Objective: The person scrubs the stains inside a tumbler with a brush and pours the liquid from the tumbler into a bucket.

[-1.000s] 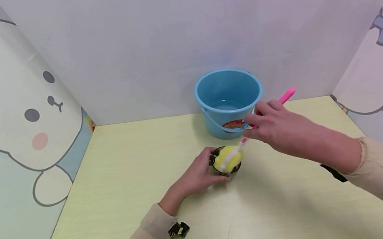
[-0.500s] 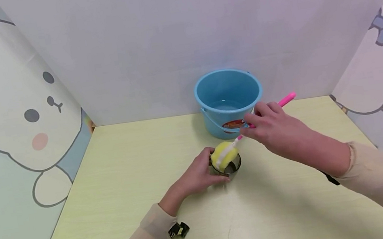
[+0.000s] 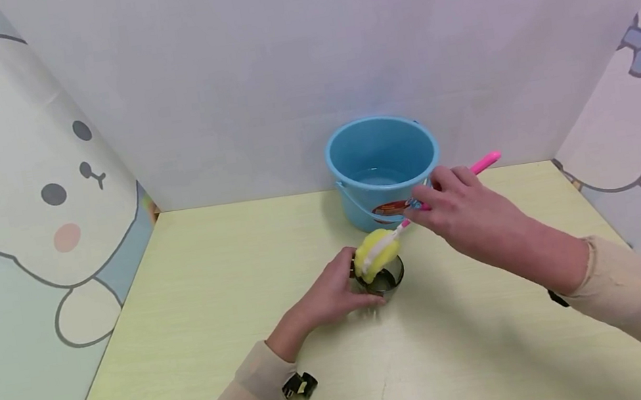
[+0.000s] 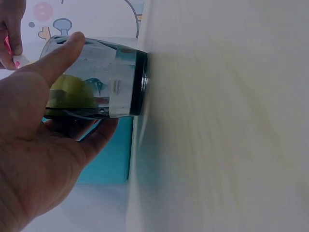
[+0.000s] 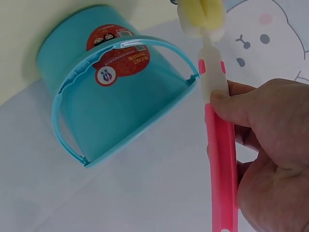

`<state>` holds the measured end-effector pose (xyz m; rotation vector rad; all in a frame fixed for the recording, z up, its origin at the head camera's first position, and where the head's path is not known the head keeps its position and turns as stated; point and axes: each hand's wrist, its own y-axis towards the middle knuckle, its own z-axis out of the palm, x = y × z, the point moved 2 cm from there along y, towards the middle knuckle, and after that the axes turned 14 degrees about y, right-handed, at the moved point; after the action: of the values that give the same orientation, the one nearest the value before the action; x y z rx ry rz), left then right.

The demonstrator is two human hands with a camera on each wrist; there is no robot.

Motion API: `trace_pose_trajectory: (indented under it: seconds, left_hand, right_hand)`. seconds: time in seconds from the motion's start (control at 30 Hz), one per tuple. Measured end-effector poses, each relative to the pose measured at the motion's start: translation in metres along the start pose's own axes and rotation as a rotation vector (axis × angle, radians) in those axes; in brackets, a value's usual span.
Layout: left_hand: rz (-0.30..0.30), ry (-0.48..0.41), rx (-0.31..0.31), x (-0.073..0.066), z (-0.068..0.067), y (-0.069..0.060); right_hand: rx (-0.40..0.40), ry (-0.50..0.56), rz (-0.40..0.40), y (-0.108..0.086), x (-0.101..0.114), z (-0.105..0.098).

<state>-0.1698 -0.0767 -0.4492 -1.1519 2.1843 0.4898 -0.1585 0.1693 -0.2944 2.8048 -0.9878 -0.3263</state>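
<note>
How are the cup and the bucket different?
The bucket is blue and solid-looking; the cup is dark and see-through. The bucket is bigger, the cup smaller. The left hand holds the cup, but no hand holds the bucket. Both are open at the top.

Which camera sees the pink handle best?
The right wrist view: the pink handle looks big, with most of it showing. The head view shows it small and partly covered; the left wrist view shows only bits of pink.
</note>
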Motion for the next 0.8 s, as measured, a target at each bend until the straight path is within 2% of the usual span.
trace_pose_trajectory:
  seconds: [0.27, 0.57, 0.8]
  left_hand:
    - [-0.001, -0.001, 0.006, 0.000, 0.000, 0.000]
    - [-0.012, 0.017, -0.002, 0.000, 0.000, 0.000]
    - [-0.019, 0.010, 0.000, 0.000, 0.000, 0.000]
  right_hand:
    - [0.046, -0.027, 0.032, -0.003, -0.005, -0.009]
    - [0.110, -0.013, 0.063, -0.010, -0.010, -0.020]
    - [0.129, 0.014, 0.068, -0.017, -0.014, -0.025]
